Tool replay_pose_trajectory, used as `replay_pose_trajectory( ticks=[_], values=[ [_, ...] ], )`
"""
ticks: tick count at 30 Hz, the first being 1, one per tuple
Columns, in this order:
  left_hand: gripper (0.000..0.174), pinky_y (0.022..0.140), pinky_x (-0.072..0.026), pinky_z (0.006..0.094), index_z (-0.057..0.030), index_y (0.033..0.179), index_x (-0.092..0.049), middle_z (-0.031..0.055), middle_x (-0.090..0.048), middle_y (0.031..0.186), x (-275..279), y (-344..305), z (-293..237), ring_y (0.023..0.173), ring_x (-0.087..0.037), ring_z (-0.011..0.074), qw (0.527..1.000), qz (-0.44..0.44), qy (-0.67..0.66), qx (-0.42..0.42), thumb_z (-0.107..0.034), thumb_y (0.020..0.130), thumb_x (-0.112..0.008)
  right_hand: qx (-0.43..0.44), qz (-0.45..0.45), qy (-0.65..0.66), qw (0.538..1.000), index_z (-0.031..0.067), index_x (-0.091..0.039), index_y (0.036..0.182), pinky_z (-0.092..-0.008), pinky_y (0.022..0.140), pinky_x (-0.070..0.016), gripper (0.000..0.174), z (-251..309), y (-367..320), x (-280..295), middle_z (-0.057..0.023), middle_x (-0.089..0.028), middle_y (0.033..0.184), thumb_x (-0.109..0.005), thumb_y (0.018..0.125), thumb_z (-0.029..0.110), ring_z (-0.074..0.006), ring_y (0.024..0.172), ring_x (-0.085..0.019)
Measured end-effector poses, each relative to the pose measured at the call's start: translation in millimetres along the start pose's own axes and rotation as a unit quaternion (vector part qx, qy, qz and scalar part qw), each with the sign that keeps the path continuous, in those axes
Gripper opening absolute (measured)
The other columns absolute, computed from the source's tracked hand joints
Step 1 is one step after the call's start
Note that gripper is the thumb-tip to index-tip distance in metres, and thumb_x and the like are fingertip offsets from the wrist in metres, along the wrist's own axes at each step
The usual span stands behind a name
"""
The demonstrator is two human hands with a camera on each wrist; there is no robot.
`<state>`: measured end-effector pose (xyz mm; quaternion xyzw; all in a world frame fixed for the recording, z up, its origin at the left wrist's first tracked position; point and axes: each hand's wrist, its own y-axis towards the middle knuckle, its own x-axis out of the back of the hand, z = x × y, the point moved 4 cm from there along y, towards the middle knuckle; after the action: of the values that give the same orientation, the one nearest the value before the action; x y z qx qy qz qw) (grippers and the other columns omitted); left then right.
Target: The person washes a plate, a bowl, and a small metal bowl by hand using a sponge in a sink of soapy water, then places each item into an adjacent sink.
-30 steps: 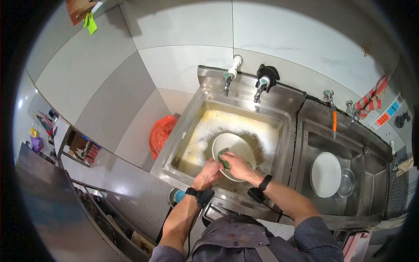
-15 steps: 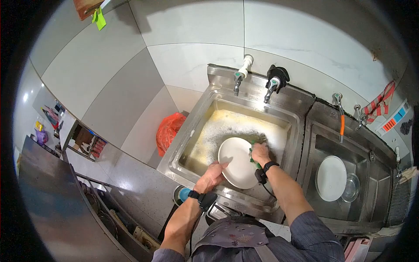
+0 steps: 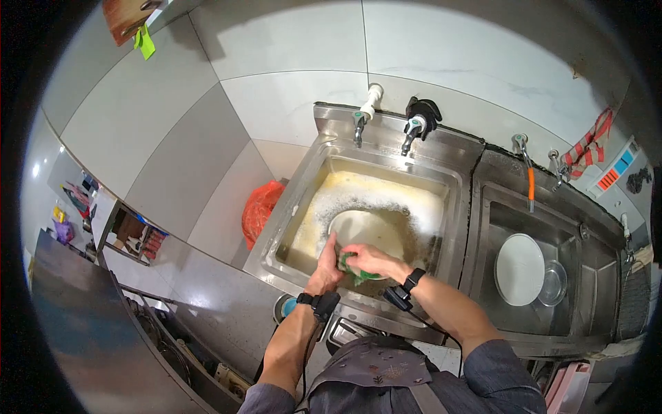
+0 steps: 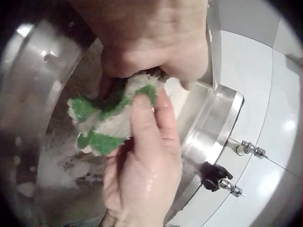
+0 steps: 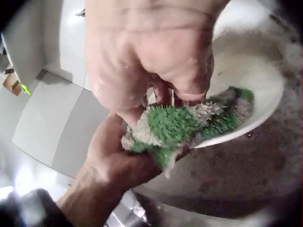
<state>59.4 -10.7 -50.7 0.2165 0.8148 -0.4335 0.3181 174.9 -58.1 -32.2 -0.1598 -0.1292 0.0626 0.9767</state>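
A shallow white plate [image 3: 369,228] is held tilted over the soapy water of the left sink basin. At its near left edge, my left hand [image 3: 327,265] grips the rim, thumb pointing up. My right hand [image 3: 372,261] pinches a shaggy green-and-white scrubbing cloth [image 5: 173,125] against that same rim, close beside the left hand. The right wrist view shows the cloth folded over the plate's edge, with left fingers beneath it. In the left wrist view, the right thumb presses on top of the cloth [image 4: 113,123]. Part of the plate's near rim is hidden by cloth and fingers.
The left basin's steel rim [image 3: 289,207] surrounds foamy water, with two taps behind, one bearing a black glove [image 3: 423,112]. In the right sink lie a white oval plate [image 3: 520,269] and a clear bowl [image 3: 553,283]. A red plastic bag [image 3: 261,214] sits left.
The right hand with the cloth went from the plate's inside to its right edge, then back left to the near rim beside the left hand. The plate has tilted, its near side now covered.
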Motion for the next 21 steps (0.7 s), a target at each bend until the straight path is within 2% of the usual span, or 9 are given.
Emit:
replay_pose_trajectory(
  ticks=[2, 3, 8, 10, 14, 16, 17, 18, 21],
  values=[
    [0.051, 0.098, -0.0500, 0.0444, -0.0053, 0.133, -0.054, 0.0136, -0.062, 0.126, 16, 14, -4, 0.112, -0.061, 0.0302, 0.993, -0.048, 0.091, -0.059, -0.045, 0.102, -0.049, 0.009, 0.014, -0.128, 0.992, 0.0044, -0.056, 0.136, -0.0349, 0.096, -0.0491, 0.048, -4, -11, 3, -0.0194, -0.064, 0.127, -0.062, 0.090, 0.017, -0.0309, 0.114, -0.062],
    [0.038, 0.085, -0.0563, 0.0447, -0.0051, 0.125, -0.057, 0.0132, -0.066, 0.114, 20, 16, -5, 0.097, -0.066, 0.0290, 0.993, -0.066, 0.057, -0.074, -0.035, 0.102, -0.055, 0.046, -0.008, -0.164, 0.985, 0.0041, -0.058, 0.132, -0.0373, 0.092, -0.0503, 0.044, -3, -17, 8, -0.0198, -0.066, 0.121, -0.061, 0.089, 0.014, -0.0315, 0.109, -0.064],
    [0.030, 0.077, -0.0590, 0.0458, -0.0037, 0.119, -0.058, 0.0124, -0.066, 0.107, 18, 12, 3, 0.089, -0.068, 0.0273, 0.984, -0.081, 0.148, -0.051, -0.026, 0.100, -0.058, 0.028, -0.065, -0.154, 0.986, 0.0035, -0.061, 0.119, -0.0463, 0.083, -0.0492, 0.034, -21, -4, 19, -0.0219, -0.068, 0.100, -0.061, 0.085, 0.007, -0.0368, 0.095, -0.066],
    [0.028, 0.073, -0.0600, 0.0463, -0.0031, 0.118, -0.058, 0.0122, -0.066, 0.106, 17, 9, 10, 0.086, -0.068, 0.0269, 0.983, -0.074, 0.150, -0.070, -0.023, 0.098, -0.060, 0.156, -0.174, -0.210, 0.949, 0.0038, -0.061, 0.113, -0.0459, 0.085, -0.0485, 0.031, -16, 6, 23, -0.0207, -0.067, 0.100, -0.058, 0.083, 0.002, -0.0392, 0.098, -0.062],
    [0.039, 0.064, -0.0607, 0.0389, -0.0051, 0.121, -0.059, 0.0072, -0.069, 0.102, 0, -9, 19, 0.082, -0.070, 0.0229, 0.971, -0.036, 0.201, -0.124, -0.016, 0.087, -0.074, 0.177, -0.208, -0.219, 0.937, 0.0034, -0.059, 0.107, -0.0463, 0.088, -0.0470, 0.028, 4, 18, 35, -0.0195, -0.065, 0.102, -0.053, 0.080, -0.004, -0.0401, 0.102, -0.059],
    [0.040, 0.065, -0.0606, 0.0356, -0.0038, 0.120, -0.060, 0.0075, -0.069, 0.104, -15, -21, 22, 0.083, -0.070, 0.0214, 0.957, 0.003, 0.254, -0.138, -0.007, 0.082, -0.074, 0.290, -0.207, -0.198, 0.913, 0.0047, -0.058, 0.105, -0.0459, 0.089, -0.0460, 0.030, -6, 39, 35, -0.0191, -0.062, 0.103, -0.051, 0.078, -0.007, -0.0400, 0.104, -0.057],
    [0.042, 0.066, -0.0609, 0.0327, -0.0018, 0.119, -0.060, 0.0091, -0.068, 0.107, -19, -29, 22, 0.085, -0.069, 0.0205, 0.952, -0.001, 0.273, -0.139, 0.004, 0.078, -0.071, 0.342, -0.218, -0.148, 0.902, 0.0066, -0.060, 0.105, -0.0505, 0.085, -0.0454, 0.028, -1, 34, 38, -0.0224, -0.060, 0.100, -0.054, 0.081, -0.006, -0.0460, 0.099, -0.056],
    [0.042, 0.066, -0.0609, 0.0327, -0.0018, 0.119, -0.060, 0.0091, -0.068, 0.107, -15, -27, 22, 0.085, -0.069, 0.0205, 0.952, -0.001, 0.271, -0.142, 0.004, 0.078, -0.071, 0.344, -0.216, -0.150, 0.901, 0.0067, -0.060, 0.105, -0.0505, 0.085, -0.0454, 0.028, 2, 33, 44, -0.0224, -0.060, 0.100, -0.054, 0.081, -0.006, -0.0460, 0.099, -0.056],
    [0.052, 0.059, -0.0573, 0.0289, 0.0006, 0.126, -0.053, 0.0118, -0.066, 0.108, -6, -27, 29, 0.086, -0.068, 0.0202, 0.958, 0.018, 0.253, -0.134, 0.010, 0.076, -0.063, 0.131, -0.202, -0.266, 0.933, 0.0084, -0.062, 0.113, -0.0477, 0.093, -0.0465, 0.032, -25, 40, 75, -0.0212, -0.059, 0.108, -0.065, 0.082, 0.004, -0.0417, 0.104, -0.058]
  ],
)
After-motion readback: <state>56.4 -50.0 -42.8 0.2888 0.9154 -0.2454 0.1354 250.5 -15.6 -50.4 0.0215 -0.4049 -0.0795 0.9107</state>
